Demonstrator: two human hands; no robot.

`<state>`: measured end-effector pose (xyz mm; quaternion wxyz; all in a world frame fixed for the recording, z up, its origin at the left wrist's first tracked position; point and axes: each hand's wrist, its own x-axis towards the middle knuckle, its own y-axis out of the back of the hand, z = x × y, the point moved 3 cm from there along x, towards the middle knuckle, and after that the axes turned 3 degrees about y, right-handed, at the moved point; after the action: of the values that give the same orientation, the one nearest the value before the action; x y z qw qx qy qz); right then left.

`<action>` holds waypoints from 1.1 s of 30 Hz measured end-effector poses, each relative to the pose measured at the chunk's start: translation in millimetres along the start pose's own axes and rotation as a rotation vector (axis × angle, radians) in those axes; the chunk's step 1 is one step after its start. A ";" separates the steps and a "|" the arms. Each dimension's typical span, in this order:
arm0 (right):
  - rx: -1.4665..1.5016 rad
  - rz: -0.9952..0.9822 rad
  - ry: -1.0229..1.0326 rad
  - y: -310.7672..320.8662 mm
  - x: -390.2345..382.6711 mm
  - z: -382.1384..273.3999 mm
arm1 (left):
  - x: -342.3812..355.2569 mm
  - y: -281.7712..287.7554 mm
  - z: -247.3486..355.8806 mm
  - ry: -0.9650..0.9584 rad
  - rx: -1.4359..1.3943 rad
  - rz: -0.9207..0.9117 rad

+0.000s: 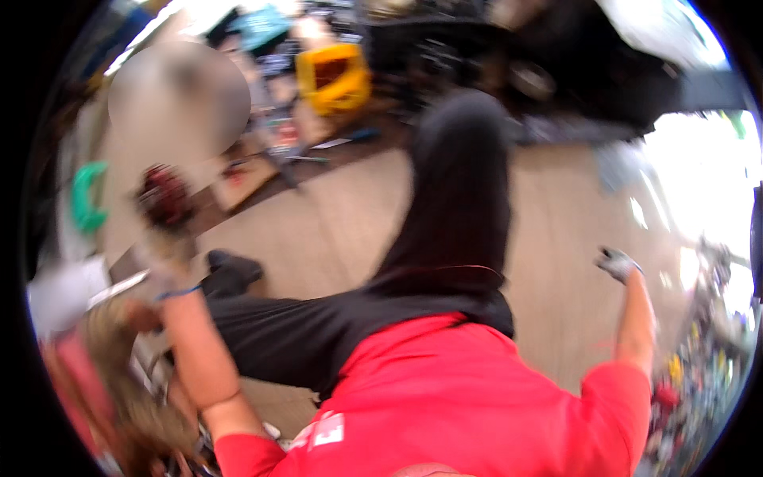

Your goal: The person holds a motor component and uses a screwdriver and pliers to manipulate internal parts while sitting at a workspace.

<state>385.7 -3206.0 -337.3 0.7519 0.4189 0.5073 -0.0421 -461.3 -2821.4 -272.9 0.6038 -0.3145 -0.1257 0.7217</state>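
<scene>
My left arm reaches out to the left, and my left hand point(165, 262), in a pale glove with a blue cuff, is blurred by motion. It is closed on a dark red, rounded lumpy object point(165, 197), whose kind I cannot make out. Far out to the right, my right hand point(618, 265) wears a grey glove with dark fingertips. Its fingers look loosely apart, with nothing visible in them, and it hangs away from other things.
A yellow open-framed container point(334, 78) stands beyond my legs, near a wooden board point(243, 181) and scattered tools. A green curved piece point(87, 197) lies at far left. Another person point(119, 350) is close at lower left. Mixed small parts point(691, 389) pile up at lower right.
</scene>
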 end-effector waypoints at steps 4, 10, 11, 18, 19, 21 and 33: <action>0.433 0.760 0.351 131.3 31.9 -49.9 | -2.2 -63.4 -20.0 0.092 -0.043 0.043; 0.772 0.297 1.433 197.5 -165.6 -459.2 | -16.7 -78.3 -19.4 0.142 -0.121 0.182; 0.711 0.189 1.433 186.2 -186.3 -504.0 | -13.1 -78.2 -21.7 0.140 -0.126 0.136; 0.597 -0.729 1.334 34.7 -192.7 -704.1 | -8.3 -80.4 -37.4 0.118 -0.165 0.225; 0.677 -0.943 1.262 26.7 -197.5 -698.7 | -3.7 -76.7 -41.5 0.108 -0.164 0.198; 0.486 -0.772 1.433 25.1 -191.4 -695.4 | -4.6 -65.2 -39.6 0.095 -0.139 0.175; -0.200 0.386 1.754 94.2 -168.6 -709.9 | -13.0 -53.7 -33.5 0.082 0.392 0.160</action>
<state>-166.0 -2728.6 -242.6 0.1220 0.3113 0.8206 0.4634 -397.5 -2827.6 -264.7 0.5987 -0.2294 0.0671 0.7645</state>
